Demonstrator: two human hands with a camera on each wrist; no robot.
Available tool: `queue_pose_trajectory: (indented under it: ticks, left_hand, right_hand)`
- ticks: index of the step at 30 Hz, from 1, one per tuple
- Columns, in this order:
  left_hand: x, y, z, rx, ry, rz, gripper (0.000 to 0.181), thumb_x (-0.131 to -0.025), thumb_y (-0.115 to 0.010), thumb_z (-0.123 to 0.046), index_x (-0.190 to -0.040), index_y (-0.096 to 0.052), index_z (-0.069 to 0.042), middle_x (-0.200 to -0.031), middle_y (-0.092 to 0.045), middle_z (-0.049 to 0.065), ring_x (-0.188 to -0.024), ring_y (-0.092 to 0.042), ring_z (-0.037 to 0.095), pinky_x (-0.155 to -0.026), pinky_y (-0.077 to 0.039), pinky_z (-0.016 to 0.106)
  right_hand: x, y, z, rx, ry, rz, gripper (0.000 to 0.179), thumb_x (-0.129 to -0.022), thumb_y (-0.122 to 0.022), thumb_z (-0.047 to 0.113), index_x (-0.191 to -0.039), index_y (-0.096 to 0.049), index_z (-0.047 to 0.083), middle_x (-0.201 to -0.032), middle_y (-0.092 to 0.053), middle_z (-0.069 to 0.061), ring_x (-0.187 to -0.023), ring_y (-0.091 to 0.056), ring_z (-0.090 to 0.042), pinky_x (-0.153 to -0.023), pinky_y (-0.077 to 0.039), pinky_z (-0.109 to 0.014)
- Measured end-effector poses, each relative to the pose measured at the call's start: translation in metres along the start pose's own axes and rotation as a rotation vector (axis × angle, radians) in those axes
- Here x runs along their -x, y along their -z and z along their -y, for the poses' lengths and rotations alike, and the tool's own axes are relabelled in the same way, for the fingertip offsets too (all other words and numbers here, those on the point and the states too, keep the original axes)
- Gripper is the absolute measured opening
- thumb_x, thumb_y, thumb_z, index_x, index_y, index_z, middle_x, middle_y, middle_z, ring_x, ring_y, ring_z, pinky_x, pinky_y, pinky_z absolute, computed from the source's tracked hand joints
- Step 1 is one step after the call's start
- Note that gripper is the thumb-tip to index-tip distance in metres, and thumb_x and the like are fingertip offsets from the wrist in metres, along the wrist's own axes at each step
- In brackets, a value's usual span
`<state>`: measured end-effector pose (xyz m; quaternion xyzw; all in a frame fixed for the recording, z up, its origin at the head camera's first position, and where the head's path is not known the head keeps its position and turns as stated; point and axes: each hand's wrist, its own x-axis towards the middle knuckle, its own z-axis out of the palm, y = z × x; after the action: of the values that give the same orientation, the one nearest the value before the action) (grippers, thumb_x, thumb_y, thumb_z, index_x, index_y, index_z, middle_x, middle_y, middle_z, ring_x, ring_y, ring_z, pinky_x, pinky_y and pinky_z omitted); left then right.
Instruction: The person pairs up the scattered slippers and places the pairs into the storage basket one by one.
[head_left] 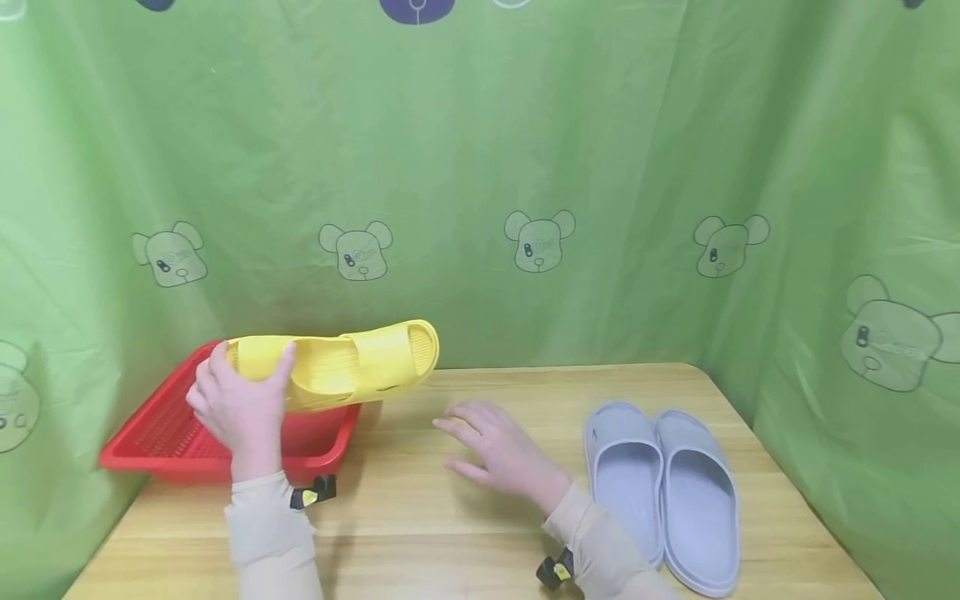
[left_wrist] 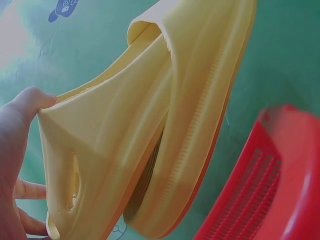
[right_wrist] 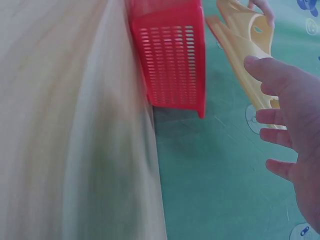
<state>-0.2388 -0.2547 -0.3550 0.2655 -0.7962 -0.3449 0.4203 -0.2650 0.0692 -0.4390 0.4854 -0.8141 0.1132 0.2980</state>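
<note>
Above the red basket (head_left: 315, 458), my left hand (head_left: 242, 404) grips a pair of yellow slippers (head_left: 390, 360), with thumb and fingers around one end. In the left wrist view the two yellow slippers (left_wrist: 120, 120) lie against each other, and the thumb presses on an upper edge. Their rounded toe end points right in the head view. My right hand (head_left: 498, 450) hovers over the table to the right of the basket, fingers loosely spread and holding nothing. The right wrist view shows its thumb and fingers (right_wrist: 272, 135) apart, with the yellow slippers beyond them.
A pair of grey-blue slippers (head_left: 701, 517) sits side by side on the right of the wooden table (head_left: 420, 533), near my right forearm. A green curtain (head_left: 480, 150) with bear prints surrounds the table at the back and sides.
</note>
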Motion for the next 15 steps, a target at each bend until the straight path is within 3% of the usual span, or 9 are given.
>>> queue_pose_trajectory:
  ticks: [10, 15]
  left_hand:
    - [-0.015, 0.009, 0.002, -0.028, -0.026, -0.021, 0.093, -0.069, -0.069, -0.072, -0.140, -0.046, -0.016, -0.136, -0.050, 0.018, -0.122, -0.039, 0.042, -0.101, -0.030, 0.052]
    - [-0.021, 0.015, 0.003, -0.050, -0.007, 0.022, 0.094, -0.071, -0.066, -0.073, -0.144, -0.042, -0.018, -0.142, -0.047, 0.016, -0.128, -0.036, 0.040, -0.104, -0.029, 0.053]
  right_hand:
    - [-0.005, -0.011, 0.013, 0.023, 0.013, 0.091, 0.060, -0.089, -0.062, 0.049, -0.139, -0.050, 0.018, -0.136, -0.057, -0.005, -0.129, -0.053, -0.023, -0.113, -0.037, -0.045]
    - [-0.008, -0.015, 0.019, 0.027, 0.031, 0.125, 0.060, -0.091, -0.058, 0.051, -0.140, -0.049, 0.018, -0.137, -0.058, -0.007, -0.129, -0.052, -0.025, -0.113, -0.038, -0.047]
